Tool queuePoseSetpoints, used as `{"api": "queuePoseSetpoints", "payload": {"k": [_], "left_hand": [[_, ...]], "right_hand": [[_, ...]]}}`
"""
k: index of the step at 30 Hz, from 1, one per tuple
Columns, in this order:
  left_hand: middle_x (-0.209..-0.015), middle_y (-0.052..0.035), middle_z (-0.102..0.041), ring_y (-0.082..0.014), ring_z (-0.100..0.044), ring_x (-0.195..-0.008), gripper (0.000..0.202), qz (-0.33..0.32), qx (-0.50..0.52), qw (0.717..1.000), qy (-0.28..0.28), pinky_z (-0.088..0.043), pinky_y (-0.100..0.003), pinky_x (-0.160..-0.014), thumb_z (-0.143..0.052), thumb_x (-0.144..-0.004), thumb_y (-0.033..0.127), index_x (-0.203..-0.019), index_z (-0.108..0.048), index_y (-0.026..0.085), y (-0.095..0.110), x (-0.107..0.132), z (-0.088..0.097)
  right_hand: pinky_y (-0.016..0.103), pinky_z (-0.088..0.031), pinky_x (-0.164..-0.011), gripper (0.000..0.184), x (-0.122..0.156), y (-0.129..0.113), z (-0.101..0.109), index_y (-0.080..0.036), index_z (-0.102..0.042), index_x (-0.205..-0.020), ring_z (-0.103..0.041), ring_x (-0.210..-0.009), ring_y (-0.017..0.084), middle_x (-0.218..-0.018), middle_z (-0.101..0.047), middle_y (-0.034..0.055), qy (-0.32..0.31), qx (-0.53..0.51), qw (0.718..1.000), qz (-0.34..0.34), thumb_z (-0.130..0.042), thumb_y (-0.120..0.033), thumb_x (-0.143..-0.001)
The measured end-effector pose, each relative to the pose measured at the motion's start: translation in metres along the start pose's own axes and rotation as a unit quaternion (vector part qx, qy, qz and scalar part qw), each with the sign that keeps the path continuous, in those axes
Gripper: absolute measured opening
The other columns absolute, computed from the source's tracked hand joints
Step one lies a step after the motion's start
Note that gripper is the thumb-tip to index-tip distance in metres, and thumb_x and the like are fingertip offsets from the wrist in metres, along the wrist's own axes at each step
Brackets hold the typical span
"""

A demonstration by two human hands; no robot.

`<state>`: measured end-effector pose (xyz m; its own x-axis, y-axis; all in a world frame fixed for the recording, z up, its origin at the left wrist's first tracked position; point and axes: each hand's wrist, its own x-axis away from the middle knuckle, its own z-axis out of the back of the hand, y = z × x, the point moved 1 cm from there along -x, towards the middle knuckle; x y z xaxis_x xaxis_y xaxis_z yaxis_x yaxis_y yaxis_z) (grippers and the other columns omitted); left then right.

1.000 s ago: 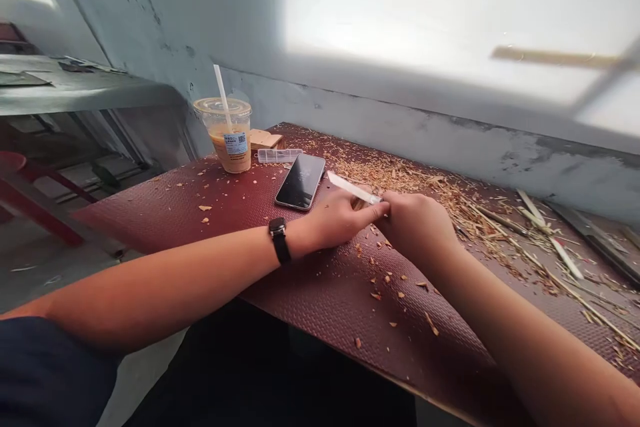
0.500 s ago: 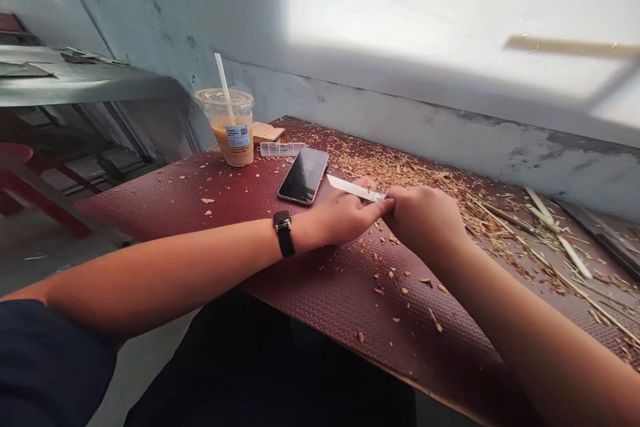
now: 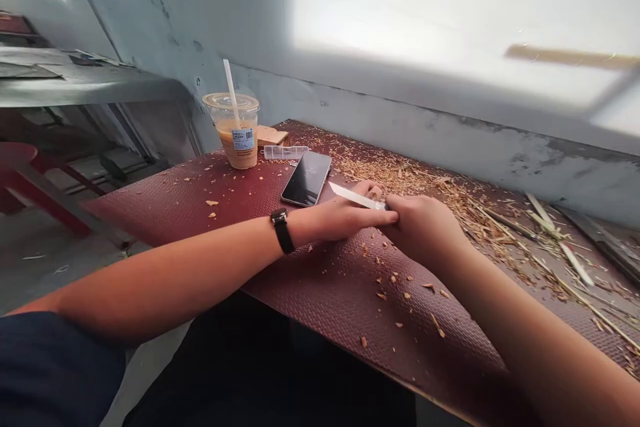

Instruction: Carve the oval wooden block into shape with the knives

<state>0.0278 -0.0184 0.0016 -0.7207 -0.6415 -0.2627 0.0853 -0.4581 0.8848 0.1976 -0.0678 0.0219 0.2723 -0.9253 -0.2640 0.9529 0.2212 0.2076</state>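
My right hand (image 3: 425,223) is closed round the handle of a knife (image 3: 353,196), whose pale blade points left toward the phone. My left hand (image 3: 345,217), with a black watch (image 3: 281,227) on its wrist, is closed in front of the right one. The left thumb reaches along to the base of the blade and touches the right hand. Between the left fingers, behind the blade, is a small brownish thing, mostly hidden. A dark-screened phone (image 3: 307,177) lies flat just left of the blade tip.
Wood shavings (image 3: 400,173) cover the back of the dark red table (image 3: 320,287). A plastic cup of milky brown drink (image 3: 243,147) with a straw stands near a clear case (image 3: 285,152) and a wooden block (image 3: 273,136). Split strips (image 3: 560,243) lie right, beside the wall.
The view has shifted slightly. My left fingers have curled in a little, and the small brownish thing shows behind the blade. The knife stays in my right hand.
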Motion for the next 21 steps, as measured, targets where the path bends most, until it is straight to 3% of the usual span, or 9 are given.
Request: {"api": "queuePoseSetpoints", "payload": {"k": [4,8,14,21], "left_hand": [[-0.102,-0.005,-0.061,-0.0186,-0.056,-0.093,0.031,-0.031,-0.009,0.999,-0.012,-0.047,-0.034,-0.085,-0.061,-0.095,0.046,-0.108,-0.052,0.019,0.0,0.003,0.001],[-0.096,-0.0029,-0.058,-0.0167,-0.054,-0.083,0.03,-0.037,-0.053,0.997,0.031,-0.046,-0.033,-0.08,-0.057,-0.097,0.05,-0.099,-0.05,0.021,-0.003,0.003,-0.007],[-0.09,-0.0014,-0.059,-0.0194,-0.055,-0.086,0.033,0.015,-0.109,0.989,0.102,-0.045,-0.035,-0.081,-0.059,-0.094,0.055,-0.094,-0.048,0.024,-0.007,-0.001,-0.009],[-0.087,-0.0028,-0.061,-0.0199,-0.055,-0.083,0.039,0.0,-0.14,0.984,0.112,-0.048,-0.038,-0.085,-0.055,-0.095,0.057,-0.076,-0.05,0.023,-0.009,-0.005,-0.008]], "right_hand": [[0.032,-0.028,-0.061,0.023,-0.001,0.002,0.003,-0.024,-0.072,-0.091,-0.063,-0.07,0.019,-0.082,-0.074,0.0031,-0.01,0.0,0.999,0.031,-0.051,-0.035,-0.092],[0.032,-0.025,-0.06,0.017,-0.003,0.005,0.007,-0.022,-0.07,-0.082,-0.063,-0.07,0.02,-0.075,-0.072,0.0044,-0.015,0.028,0.999,0.02,-0.055,-0.028,-0.086],[0.031,-0.025,-0.056,0.023,-0.005,-0.005,0.005,-0.02,-0.071,-0.087,-0.066,-0.07,0.024,-0.079,-0.073,0.0106,-0.003,0.065,0.995,-0.077,-0.05,-0.028,-0.092],[0.031,-0.031,-0.054,0.027,0.001,-0.02,0.007,-0.017,-0.071,-0.089,-0.071,-0.071,0.028,-0.078,-0.073,0.0155,-0.007,0.076,0.984,-0.162,-0.046,-0.024,-0.094]]}}
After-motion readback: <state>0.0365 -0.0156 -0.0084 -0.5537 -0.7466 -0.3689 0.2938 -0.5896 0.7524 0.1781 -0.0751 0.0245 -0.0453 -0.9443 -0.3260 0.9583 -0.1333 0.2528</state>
